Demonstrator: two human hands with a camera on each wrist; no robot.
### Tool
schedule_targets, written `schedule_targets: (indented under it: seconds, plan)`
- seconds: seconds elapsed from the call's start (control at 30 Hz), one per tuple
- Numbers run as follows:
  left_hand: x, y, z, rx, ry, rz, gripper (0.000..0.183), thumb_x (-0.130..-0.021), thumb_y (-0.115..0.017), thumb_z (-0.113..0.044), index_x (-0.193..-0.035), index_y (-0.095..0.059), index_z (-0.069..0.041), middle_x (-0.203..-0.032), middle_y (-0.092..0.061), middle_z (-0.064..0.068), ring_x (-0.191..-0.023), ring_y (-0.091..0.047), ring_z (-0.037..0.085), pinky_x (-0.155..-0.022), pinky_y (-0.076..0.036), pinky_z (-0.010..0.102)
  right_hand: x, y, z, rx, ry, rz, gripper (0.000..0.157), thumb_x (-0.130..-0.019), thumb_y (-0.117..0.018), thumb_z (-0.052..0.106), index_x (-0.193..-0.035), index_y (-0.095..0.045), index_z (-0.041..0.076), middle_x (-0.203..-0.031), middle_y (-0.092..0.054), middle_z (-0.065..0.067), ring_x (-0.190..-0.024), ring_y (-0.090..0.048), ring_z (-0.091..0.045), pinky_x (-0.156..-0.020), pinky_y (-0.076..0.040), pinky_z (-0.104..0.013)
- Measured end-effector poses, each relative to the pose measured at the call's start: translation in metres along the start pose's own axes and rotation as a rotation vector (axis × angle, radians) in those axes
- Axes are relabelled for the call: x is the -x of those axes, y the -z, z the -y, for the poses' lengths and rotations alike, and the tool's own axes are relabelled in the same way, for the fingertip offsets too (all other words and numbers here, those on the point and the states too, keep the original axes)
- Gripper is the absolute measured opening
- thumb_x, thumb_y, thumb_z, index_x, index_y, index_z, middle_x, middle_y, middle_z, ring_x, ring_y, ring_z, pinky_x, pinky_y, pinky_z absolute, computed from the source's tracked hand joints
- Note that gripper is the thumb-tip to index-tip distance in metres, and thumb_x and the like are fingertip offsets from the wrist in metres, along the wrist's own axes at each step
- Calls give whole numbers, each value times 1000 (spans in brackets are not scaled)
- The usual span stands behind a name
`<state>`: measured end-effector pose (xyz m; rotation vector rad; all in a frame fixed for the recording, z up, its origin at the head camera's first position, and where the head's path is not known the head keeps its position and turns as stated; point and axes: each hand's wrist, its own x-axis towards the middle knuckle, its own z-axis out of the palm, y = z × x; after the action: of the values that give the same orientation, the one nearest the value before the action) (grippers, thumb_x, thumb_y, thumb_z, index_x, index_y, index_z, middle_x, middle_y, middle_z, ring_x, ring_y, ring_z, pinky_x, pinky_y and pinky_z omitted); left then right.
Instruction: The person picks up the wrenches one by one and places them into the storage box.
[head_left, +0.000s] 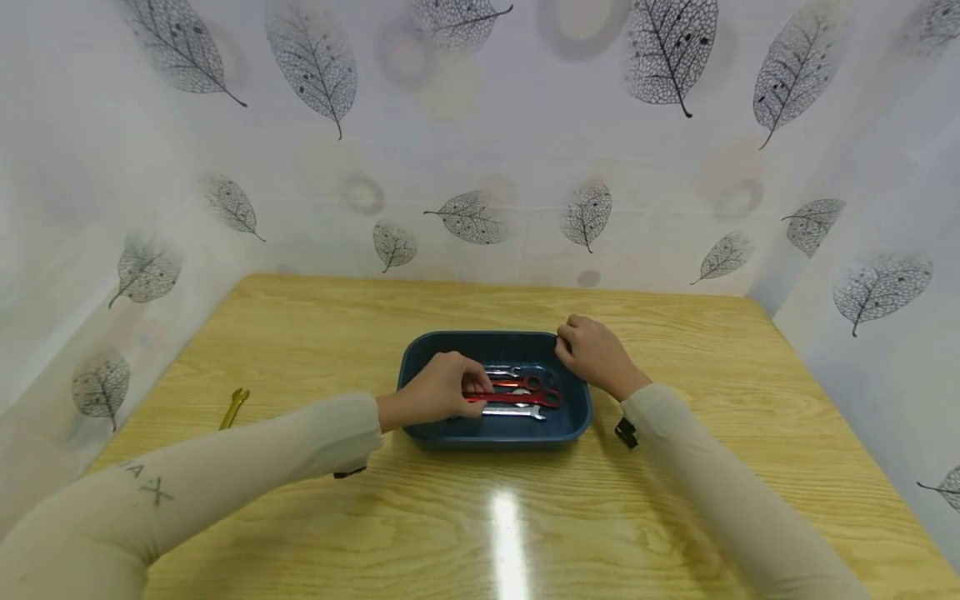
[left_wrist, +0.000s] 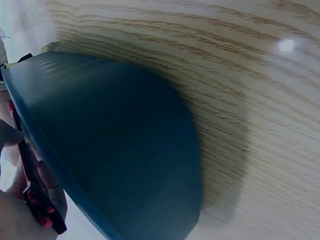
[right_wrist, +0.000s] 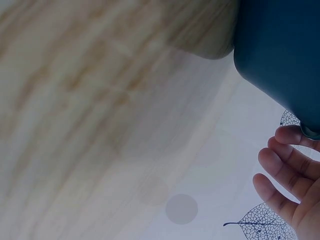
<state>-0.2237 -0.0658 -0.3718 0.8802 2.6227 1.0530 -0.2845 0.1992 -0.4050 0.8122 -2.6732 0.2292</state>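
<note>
Over a dark blue plastic bin (head_left: 495,444), my left hand (head_left: 429,392) pinches a red wrench (head_left: 525,399) between thumb and fingers. The left wrist view shows this red wrench (left_wrist: 29,170) slanting across the fingers, beside the bin's rim. Below it in the bin lie silver wrenches (head_left: 517,412) and another red wrench (head_left: 531,382); the hand partly hides them. At the back right corner, my right hand (head_left: 597,358) grips the bin's rim. In the right wrist view, a fingertip touches the bin (right_wrist: 285,55) while other fingers (right_wrist: 272,162) are spread outside it.
A gold-coloured wrench (head_left: 236,407) lies on the wooden table (head_left: 315,333) to the left, partly hidden by the left sleeve. White cloth (head_left: 495,158) with leaf prints hangs behind the table and along both sides.
</note>
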Motion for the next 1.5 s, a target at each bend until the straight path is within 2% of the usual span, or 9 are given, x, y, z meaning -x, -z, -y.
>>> schedule_targets:
  seconds: [0.2, 0.47, 0.83, 1.03, 1.23, 1.5]
  plan:
    - [-6, 0, -5, 19, -9, 19, 11, -73, -71, -4, -84, -71, -7, -75, -63, 0, -66, -51, 6, -61, -45, 17, 0, 1, 0, -14, -8, 4, 18, -89, -52, 11, -73, -59, 7, -68, -49, -6, -57, -42, -15, -56, -41, -31]
    - [-13, -4, -5, 19, 11, 28, 11, -72, -70, -3, -82, -70, -7, -73, -62, 0, -65, -50, 6, -61, -45, 16, 1, 3, 2, -10, -3, 3, 18, -89, -53, 11, -73, -60, 6, -69, -49, -6, -58, -42, -15, -56, -41, -31]
    - [-16, -11, -1, 12, 30, 88, 8, -73, -71, -3, -80, -69, -6, -72, -61, 1, -64, -50, 5, -60, -44, 16, 1, 4, 4, -8, -7, 14, 17, -90, -53, 10, -75, -62, 5, -69, -51, -7, -58, -43, -16, -56, -41, -31]
    - [-17, -11, -4, 20, 34, 129, 9, -73, -71, -2, -81, -69, -6, -74, -63, 1, -65, -51, 6, -60, -45, 15, 1, 4, 4, -5, 5, 8, 17, -90, -53, 10, -76, -61, 5, -70, -51, -7, -58, -44, -16, -57, -42, -32]
    - [-19, -9, -6, -15, 3, 117, 8, -75, -71, -3, -82, -69, -6, -76, -64, 2, -66, -52, 6, -62, -45, 16, 1, 2, 3, 4, -4, 9, 18, -90, -52, 11, -75, -61, 5, -69, -50, -7, -58, -43, -16, -56, -41, -31]
    - [-24, -5, -9, 20, 44, 127, 8, -74, -70, -2, -82, -70, -5, -75, -63, 2, -66, -52, 7, -61, -46, 16, -1, 3, 2, -2, 3, 3, 18, -89, -52, 10, -74, -61, 5, -68, -50, -7, -57, -42, -16, -55, -41, -32]
